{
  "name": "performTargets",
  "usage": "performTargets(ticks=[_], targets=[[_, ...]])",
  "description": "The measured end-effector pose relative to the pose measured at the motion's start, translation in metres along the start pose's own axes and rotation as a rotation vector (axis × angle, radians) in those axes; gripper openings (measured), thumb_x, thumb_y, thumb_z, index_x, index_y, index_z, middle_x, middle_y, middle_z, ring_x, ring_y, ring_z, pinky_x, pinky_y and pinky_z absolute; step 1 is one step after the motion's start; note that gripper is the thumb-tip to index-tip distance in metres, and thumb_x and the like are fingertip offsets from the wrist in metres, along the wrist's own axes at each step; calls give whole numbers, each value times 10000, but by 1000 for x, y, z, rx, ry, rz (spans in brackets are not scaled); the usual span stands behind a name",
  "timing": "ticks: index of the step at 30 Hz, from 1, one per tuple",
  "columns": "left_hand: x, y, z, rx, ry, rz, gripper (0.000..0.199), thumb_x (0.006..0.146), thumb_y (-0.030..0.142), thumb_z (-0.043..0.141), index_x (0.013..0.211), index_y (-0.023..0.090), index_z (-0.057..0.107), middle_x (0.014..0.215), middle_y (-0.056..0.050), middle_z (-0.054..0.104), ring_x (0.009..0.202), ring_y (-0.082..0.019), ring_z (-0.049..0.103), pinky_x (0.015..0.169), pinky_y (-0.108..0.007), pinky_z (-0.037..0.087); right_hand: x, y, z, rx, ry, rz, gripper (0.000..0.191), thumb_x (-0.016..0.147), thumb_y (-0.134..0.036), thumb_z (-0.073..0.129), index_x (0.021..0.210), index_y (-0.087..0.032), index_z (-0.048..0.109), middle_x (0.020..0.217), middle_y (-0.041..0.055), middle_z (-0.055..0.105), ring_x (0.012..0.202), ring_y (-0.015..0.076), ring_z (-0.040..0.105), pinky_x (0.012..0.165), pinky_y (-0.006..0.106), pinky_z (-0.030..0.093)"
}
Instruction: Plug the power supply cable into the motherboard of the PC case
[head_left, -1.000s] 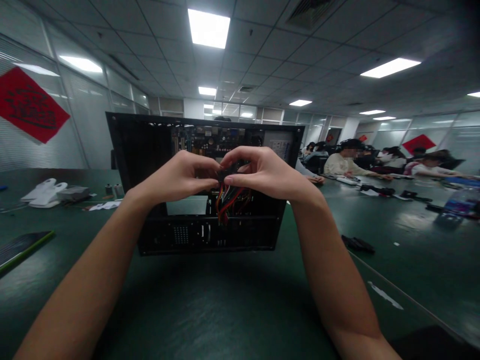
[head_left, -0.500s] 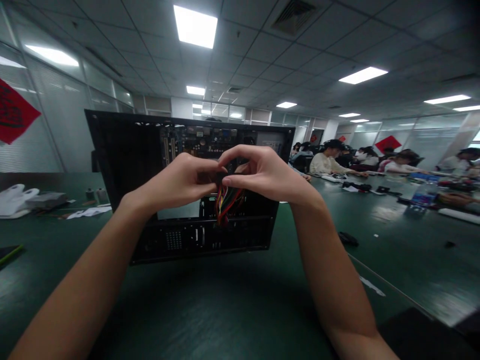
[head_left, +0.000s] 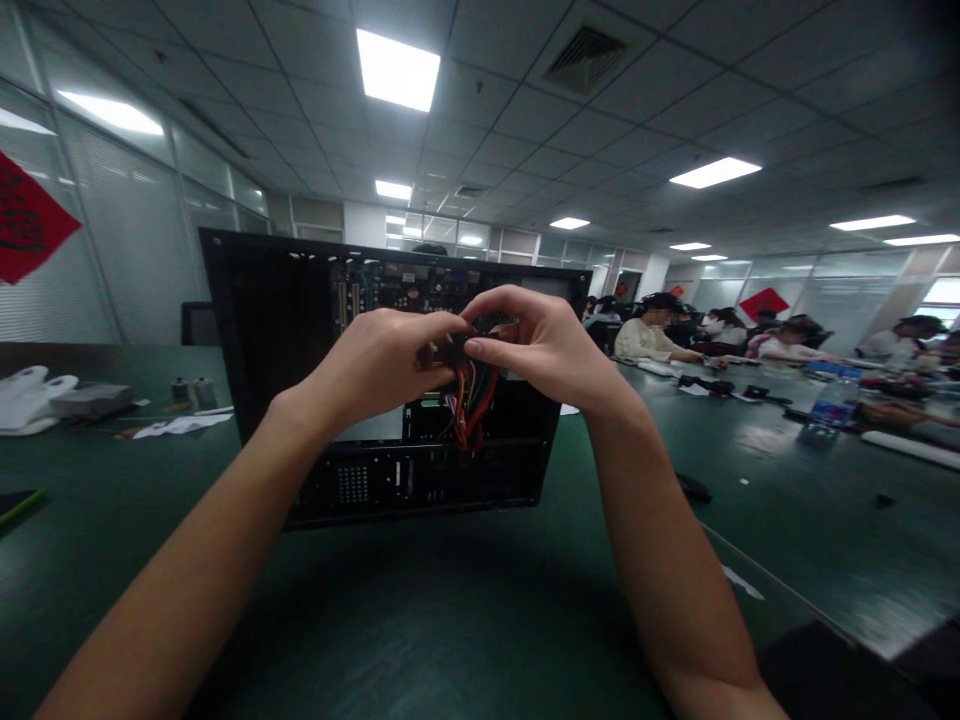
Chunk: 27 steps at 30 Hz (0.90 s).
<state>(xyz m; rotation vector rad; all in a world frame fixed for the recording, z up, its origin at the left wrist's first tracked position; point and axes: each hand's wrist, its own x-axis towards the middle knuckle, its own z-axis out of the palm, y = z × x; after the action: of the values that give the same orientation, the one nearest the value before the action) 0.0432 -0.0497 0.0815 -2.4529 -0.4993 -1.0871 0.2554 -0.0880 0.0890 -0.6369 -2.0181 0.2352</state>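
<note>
A black computer case (head_left: 262, 330) stands on its edge on the green table, its open side facing me. Inside, at the top, a motherboard (head_left: 409, 280) shows. A bundle of red, yellow, black and white power cables (head_left: 471, 405) hangs in the middle of the case. My left hand (head_left: 375, 360) is closed, thumb and fingers pinching the upper end of the bundle. My right hand (head_left: 544, 345) meets it from the other side, its thumb and fingers closed on a dark piece atop the cables. That piece is mostly hidden by my fingers.
Plastic bags (head_left: 34, 395), a grey box (head_left: 94, 398) and two small cylinders (head_left: 191, 390) lie at the left. A dark object (head_left: 694, 488) and a paper scrap (head_left: 742, 582) lie at right. Several people (head_left: 652, 330) sit farther back along the table.
Both hands and the cable bundle have shifted slightly to the right. More of the cables shows below the fingers. The left side of the case has shifted slightly right in view.
</note>
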Motion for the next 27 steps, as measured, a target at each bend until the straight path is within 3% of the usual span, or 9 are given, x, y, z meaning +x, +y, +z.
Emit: performTargets(ticks=[4,7,10,14,19,23,27], targets=[[0,1,2,50,80,10,300,846,260,606,1140,199,607,973,-26,711,846,-160,671,739,-253,504,2,5,2,-2,67,-27,369,815,-422,721,1077,-173,646,1057,63,650,907,168,615,735,278,558],[-1,1,3,131,166,56,156,888,298,561,1004,211,620,1062,-39,690,941,-169,657,785,-277,511,2,6,4,-31,95,-44,367,835,-449,697,1080,-180,646,1055,61,645,903,164,605,734,275,549],[-3,-3,5,189,224,76,143,913,333,535,894,221,622,1071,-28,692,962,-180,654,819,-322,510,2,4,6,-115,120,-71,319,887,-453,637,1078,-198,647,1025,49,636,895,164,600,728,271,534],[-6,-14,7,229,260,48,161,912,339,543,892,215,645,1047,-30,715,940,-190,667,820,-345,501,3,5,10,-359,156,-169,227,986,-314,478,1076,-204,654,1075,69,612,1003,192,591,853,329,517],[-10,-30,11,228,289,-25,173,900,321,561,935,203,683,1065,-56,727,966,-201,676,824,-336,501,6,19,21,-658,99,-278,374,965,-125,377,1275,-208,570,1271,101,529,1195,235,512,1010,432,466],[-11,-39,20,204,213,-97,205,881,315,576,979,190,705,1071,-72,732,958,-210,681,805,-323,506,9,32,36,-849,90,-200,321,960,-151,424,1241,-169,578,1270,150,510,1189,299,483,972,477,478],[-12,-47,35,230,-26,-212,229,850,328,614,991,200,739,960,-83,748,893,-237,691,775,-335,510,10,46,54,-1016,-62,-37,294,963,-108,367,1136,-114,604,1174,182,554,1073,301,560,846,416,522]])
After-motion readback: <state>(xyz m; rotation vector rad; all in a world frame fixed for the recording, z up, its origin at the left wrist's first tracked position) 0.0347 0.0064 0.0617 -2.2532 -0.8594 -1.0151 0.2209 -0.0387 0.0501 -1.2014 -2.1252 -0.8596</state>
